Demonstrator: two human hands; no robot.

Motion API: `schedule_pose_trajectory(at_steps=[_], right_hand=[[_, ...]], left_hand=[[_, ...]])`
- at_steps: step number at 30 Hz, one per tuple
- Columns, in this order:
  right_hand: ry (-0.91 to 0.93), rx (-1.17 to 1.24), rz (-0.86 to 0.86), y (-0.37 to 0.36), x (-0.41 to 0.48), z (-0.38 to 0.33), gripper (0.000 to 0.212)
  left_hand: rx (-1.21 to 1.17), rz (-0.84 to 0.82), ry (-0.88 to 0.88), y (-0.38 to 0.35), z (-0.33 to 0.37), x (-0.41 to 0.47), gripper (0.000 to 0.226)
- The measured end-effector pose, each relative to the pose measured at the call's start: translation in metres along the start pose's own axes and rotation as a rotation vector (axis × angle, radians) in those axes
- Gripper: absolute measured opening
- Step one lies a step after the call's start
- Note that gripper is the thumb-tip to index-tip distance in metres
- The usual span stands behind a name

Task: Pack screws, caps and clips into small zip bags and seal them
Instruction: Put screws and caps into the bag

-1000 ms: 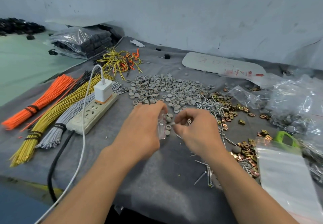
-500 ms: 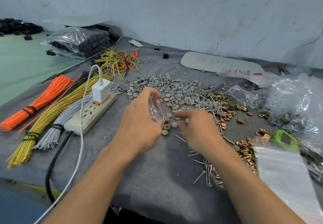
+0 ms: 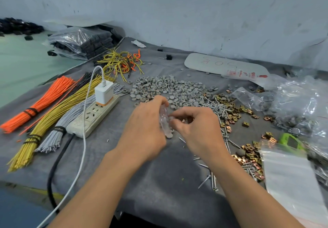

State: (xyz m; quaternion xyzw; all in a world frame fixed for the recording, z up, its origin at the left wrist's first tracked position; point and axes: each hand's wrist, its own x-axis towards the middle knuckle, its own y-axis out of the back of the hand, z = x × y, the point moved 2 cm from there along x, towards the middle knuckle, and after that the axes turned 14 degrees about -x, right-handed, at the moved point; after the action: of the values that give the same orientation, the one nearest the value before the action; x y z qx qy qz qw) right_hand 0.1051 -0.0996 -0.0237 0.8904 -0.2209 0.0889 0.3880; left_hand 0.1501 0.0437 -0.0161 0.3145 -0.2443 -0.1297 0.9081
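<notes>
Since half a second ago: the right hand has come off the cloth and closed in on the left hand; the small zip bag has turned from tilted to nearly edge-on and upright.

Step in hand, as I judge it: loading the bag, probably with caps. It is not sealed yet.

Left hand: fingers curled round the bag, thumb on its upper edge, holding it just above the grey cloth.

Right hand: fingers curled, tips bunched against the bag's near face. I cannot tell whether they pinch a cap or the bag's lip, as the tips hide it.

Stock, read from the hands:
- grey caps heaped at 12 o'clock, with one loose cap just under the bag
- screws at 2 o'clock
- brass clips at 3 o'clock, with more at 4 o'clock
- large zip bag lying flat at 4 o'clock
- power strip at 9 o'clock

Next move calls for: the left hand keeping the mouth spread and steady while the right drops its piece in. Thin film buckles easily, so a cap could catch on the lip.
</notes>
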Motion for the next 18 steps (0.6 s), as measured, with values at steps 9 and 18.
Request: schedule_pose_trajectory(at_steps=[9,18], right_hand=[[-0.012,0.337,-0.100,0.004,0.005,-0.009,0.034],[-0.122,-0.455,-0.210,-0.028,0.001,0.020,0.013]], left_hand=[[-0.109,0.006,0.004,-0.004,0.007,-0.003,0.056],[-0.076,0.102,0.081,0.015,-0.004,0.000,0.064]])
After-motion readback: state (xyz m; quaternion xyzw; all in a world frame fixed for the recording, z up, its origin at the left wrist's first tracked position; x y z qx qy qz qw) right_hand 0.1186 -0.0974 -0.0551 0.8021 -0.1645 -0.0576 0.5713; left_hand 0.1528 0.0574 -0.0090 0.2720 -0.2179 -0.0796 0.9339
